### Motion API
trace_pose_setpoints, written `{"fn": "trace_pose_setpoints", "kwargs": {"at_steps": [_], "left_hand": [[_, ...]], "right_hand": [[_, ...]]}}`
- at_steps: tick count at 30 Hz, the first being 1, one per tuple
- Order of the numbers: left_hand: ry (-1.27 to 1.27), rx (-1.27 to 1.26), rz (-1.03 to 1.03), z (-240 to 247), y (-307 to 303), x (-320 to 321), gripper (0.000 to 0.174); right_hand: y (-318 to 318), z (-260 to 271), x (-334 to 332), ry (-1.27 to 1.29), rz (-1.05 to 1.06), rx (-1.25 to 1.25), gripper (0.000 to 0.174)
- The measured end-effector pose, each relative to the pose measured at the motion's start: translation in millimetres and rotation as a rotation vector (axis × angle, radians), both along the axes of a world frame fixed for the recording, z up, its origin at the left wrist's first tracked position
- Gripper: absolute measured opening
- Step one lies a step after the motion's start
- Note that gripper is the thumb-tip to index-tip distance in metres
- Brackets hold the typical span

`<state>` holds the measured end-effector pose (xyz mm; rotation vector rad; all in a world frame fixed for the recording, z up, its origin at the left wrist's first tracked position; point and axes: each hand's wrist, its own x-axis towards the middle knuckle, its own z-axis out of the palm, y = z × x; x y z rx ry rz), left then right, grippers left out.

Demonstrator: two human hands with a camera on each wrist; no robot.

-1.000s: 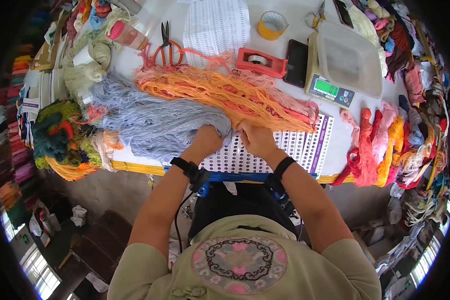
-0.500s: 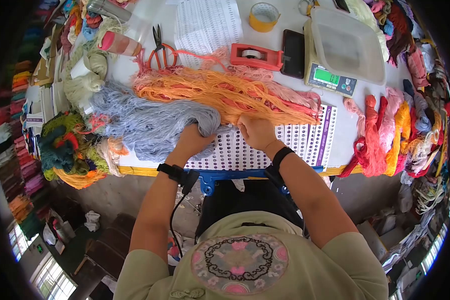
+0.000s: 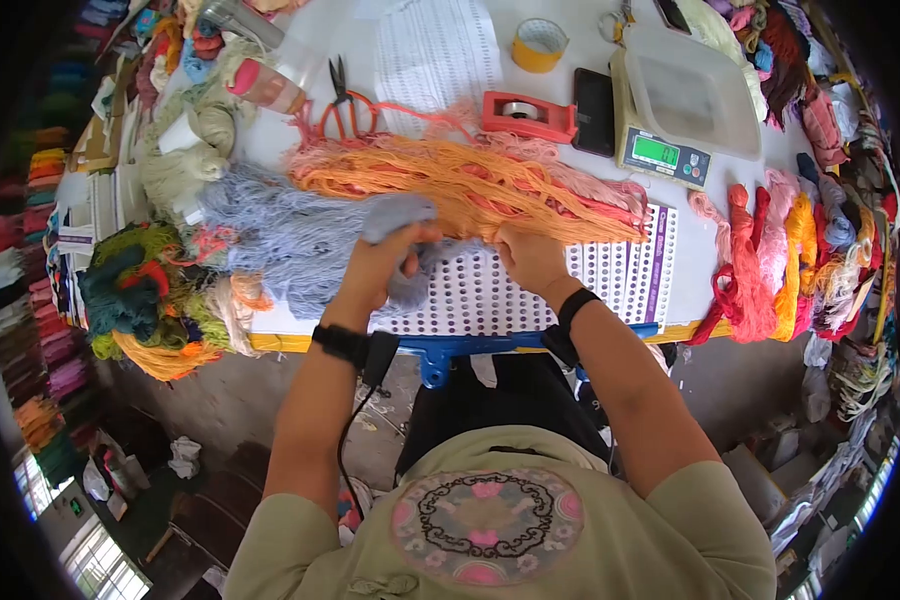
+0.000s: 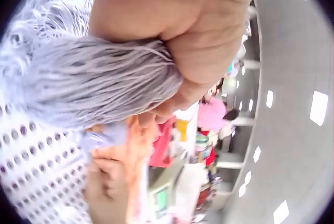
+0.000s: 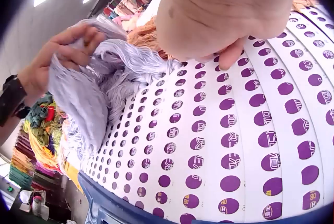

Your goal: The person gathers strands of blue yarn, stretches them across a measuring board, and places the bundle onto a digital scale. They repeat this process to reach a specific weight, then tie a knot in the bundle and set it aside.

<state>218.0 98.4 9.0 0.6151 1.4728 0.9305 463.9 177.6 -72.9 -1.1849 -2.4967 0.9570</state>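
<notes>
Curled fingers of the left hand (image 3: 382, 265) gripped grey-blue yarn (image 3: 295, 235) at the punched cards' (image 3: 470, 292) left end; the right hand (image 3: 535, 262) curled above their middle, its hold unclear.

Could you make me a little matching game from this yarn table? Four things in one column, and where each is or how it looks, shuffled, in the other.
1. Blue-grey yarn
2. Scissors
3. Black phone
4. Scale

A. Has a green display and a pale tray on it
B. Gripped by the left hand
C. Lies between the red tape dispenser and the thing with the green display
D. Has orange-red handles

Pairs: 1-B, 2-D, 3-C, 4-A
</notes>
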Motion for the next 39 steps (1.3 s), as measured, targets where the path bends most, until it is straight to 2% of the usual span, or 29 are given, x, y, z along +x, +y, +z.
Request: {"fn": "trace_pose_setpoints", "kwargs": {"at_steps": [1,2,4,5,6,7,8,10,12,13,14,16,17,18,20,22,24,25,26,28,29,30,31,32,33,34,37,38,39], "left_hand": [[-0.292,0.008,0.13,17.5,-10.4,-6.6,0.036],[-0.286,0.021,0.132,34.7,-20.2,-10.2,0.036],[-0.777,0.327,0.308,63.3,-41.6,-17.0,0.043],[-0.856,0.395,0.232,71.2,-51.0,-24.1,0.053],[-0.853,0.416,0.23,83.6,-57.6,-25.6,0.053],[-0.901,0.483,0.209,99.7,-61.8,-23.1,0.056],[-0.95,0.55,0.184,112.0,-65.4,-23.3,0.059],[-0.96,0.61,0.094,130.4,-72.9,-27.3,0.066],[-0.826,0.628,0.046,152.3,-82.1,-25.8,0.055],[-0.76,0.628,-0.03,152.6,-87.8,-28.3,0.077],[-0.758,0.646,-0.046,153.8,-94.3,-30.5,0.077],[-0.501,0.612,-0.192,169.0,-100.9,-29.9,0.074],[-0.358,0.664,-0.266,176.4,-104.1,-30.3,0.067],[-0.358,0.678,-0.279,180.5,-104.7,-32.7,0.067],[0.086,0.795,-0.479,186.3,-103.4,-36.7,0.061],[0.062,0.806,-0.469,190.8,-108.3,-33.0,0.058],[-0.043,0.77,-0.456,190.7,-111.1,-35.0,0.057],[-0.119,0.782,-0.374,189.2,-114.5,-32.8,0.056],[-0.115,0.793,-0.381,185.9,-115.3,-37.2,0.056],[-0.447,0.568,-0.311,183.0,-118.0,-51.5,0.054],[-0.535,0.513,-0.166,184.7,-123.0,-56.2,0.06],[-0.499,0.526,-0.071,172.7,-124.5,-73.2,0.058],[-0.463,0.531,0.023,159.9,-128.2,-95.3,0.055],[-0.483,0.531,0.137,158.6,-129.8,-111.8,0.048],[-0.502,0.528,0.253,158.3,-129.6,-127.7,0.041],[-0.516,0.533,0.351,160.0,-130.5,-144.8,0.036],[-0.211,0.609,0.647,153.0,-141.8,-206.3,0.044],[-0.214,0.707,0.673,155.8,-149.1,-221.3,0.046],[-0.361,0.839,0.625,153.4,-156.3,-238.2,0.05]], "right_hand": [[-2.6,5.0,-0.7,-0.037,-0.03,-0.061,0.012],[-5.4,10.7,-1.2,-0.077,-0.056,-0.121,0.012],[-13.9,20.6,-3.9,-0.121,-0.047,-0.149,0.015],[-22.0,26.8,-5.8,-0.093,-0.158,-0.239,0.016],[-30.2,35.8,-9.9,-0.064,-0.271,-0.33,0.018],[-37.3,58.6,-19.9,-0.039,-0.295,-0.335,0.027],[-45.8,74.3,-30.2,-0.034,-0.293,-0.315,0.027],[-63.0,108.2,-52.5,0.312,-0.119,-0.274,0.028],[-77.6,155.2,-77.5,0.488,-0.003,-0.484,0.029],[-87.3,171.8,-92.3,0.701,0.027,-0.643,0.025],[-97.1,185.3,-105.7,0.913,0.062,-0.8,0.021],[-110.0,205.9,-117.8,0.932,0.018,-0.85,0.02],[-113.2,215.7,-119.5,0.865,0.052,-1.003,0.019],[-115.9,226.7,-120.8,0.793,0.086,-1.155,0.017],[-121.6,243.9,-120.3,0.751,-0.004,-1.088,0.016],[-127.7,232.9,-116.9,0.635,-0.045,-0.489,0.013],[-132.8,229.7,-109.1,0.697,-0.057,-0.52,0.012],[-134.1,231.2,-104.6,0.701,-0.087,-0.435,0.012],[-131.8,232.7,-99.6,0.704,-0.116,-0.351,0.012],[-118.2,236.8,-79.3,0.708,-0.197,0.177,0.013],[-103.2,229.6,-58.7,0.748,-0.265,0.103,0.013],[-98.0,254.6,-44.5,0.948,-0.427,-0.223,0.019],[-83.7,250.4,-17.9,0.982,-0.47,-0.293,0.022],[-72.4,247.5,7.2,1.287,-0.507,-0.52,0.02],[-54.1,221.9,51.2,1.383,-0.535,-0.641,0.024],[-46.2,229.7,76.7,1.417,-0.549,-0.631,0.023],[-15.8,223.5,176.7,1.06,-0.948,-0.338,0.019],[0.7,207.3,229.7,0.878,-0.872,-0.035,0.015],[7.5,233.3,249.3,1.018,-1.149,-0.042,0.014]]}}
